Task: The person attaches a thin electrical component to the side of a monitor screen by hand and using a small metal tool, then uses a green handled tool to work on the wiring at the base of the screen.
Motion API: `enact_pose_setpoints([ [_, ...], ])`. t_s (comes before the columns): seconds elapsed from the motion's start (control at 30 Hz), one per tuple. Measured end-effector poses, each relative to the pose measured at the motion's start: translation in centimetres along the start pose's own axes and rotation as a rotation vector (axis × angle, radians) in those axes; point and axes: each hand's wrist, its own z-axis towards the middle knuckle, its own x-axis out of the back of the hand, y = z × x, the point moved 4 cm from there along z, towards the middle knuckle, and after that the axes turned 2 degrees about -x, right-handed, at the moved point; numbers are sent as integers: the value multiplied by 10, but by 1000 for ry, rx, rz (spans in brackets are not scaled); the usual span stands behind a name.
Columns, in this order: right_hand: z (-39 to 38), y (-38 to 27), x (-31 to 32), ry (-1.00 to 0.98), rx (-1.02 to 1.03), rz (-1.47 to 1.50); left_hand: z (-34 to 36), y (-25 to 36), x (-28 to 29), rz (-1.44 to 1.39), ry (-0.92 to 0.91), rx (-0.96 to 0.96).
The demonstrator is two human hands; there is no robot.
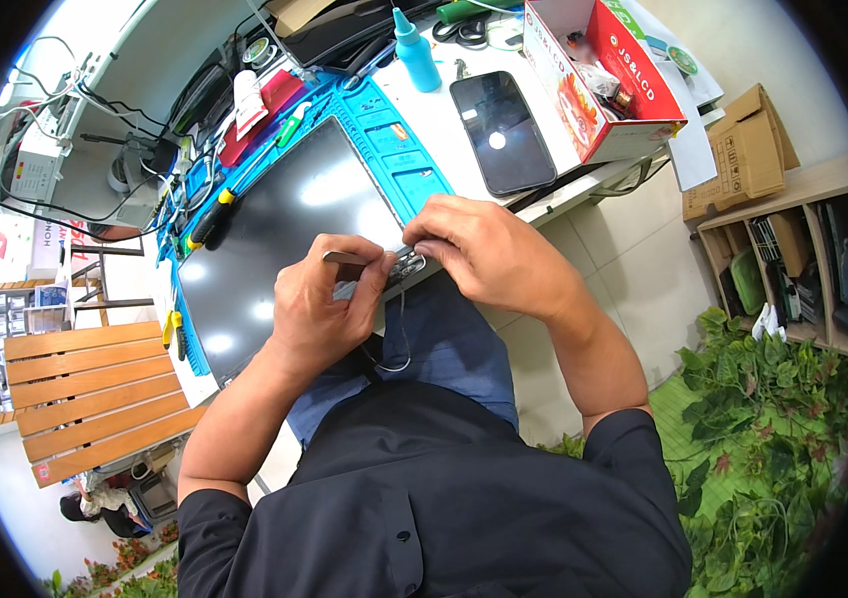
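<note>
A: I'm on remote. Grip state?

B: Left hand (329, 294): thumb and fingers pinched tight on a thin metal tool (344, 257), back end poking out toward frame left. Right hand (499, 254): thumb and index nearly together at a small metal part (407, 265). I can't tell if they clamp it or only steady it.

A: Tool tip?

B: Hidden by the left fingers from my view. Can't call contact.

A: How would I do this well?

B: My take: right fingertips anchor the part, left does small wrist-free moves. Low tool angle, light force. Brace both hands against each other; they're close enough. Mind the thin cable (404, 329) hanging below the part; a snag there could tug everything. And I'd stay off the panel (284, 229), a slip could scratch it.

A: Where's the part relative to the grip?

B: Frame centre, between the two hands. Right fingertips at its upper right end, left fingertips just beside its left end. It sits by the panel's right-hand edge; touching or apart, I can't tell.

A: Surroundings?

B: Panel lies on the blue mat (371, 108), left of centre. Phone (504, 135) upper centre, well apart from the fingers. Screwdriver (213, 218) at the panel's upper left. I see nothing else near the grip.
</note>
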Motion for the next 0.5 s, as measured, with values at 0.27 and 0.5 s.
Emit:
enact_pose_setpoints([
  [0.27, -3, 3, 0, 51, -49, 67, 9, 7, 6, 27, -124, 7],
  [0.5, -4, 1, 2, 59, -73, 86, 20, 11, 5, 82, -230, -9],
])
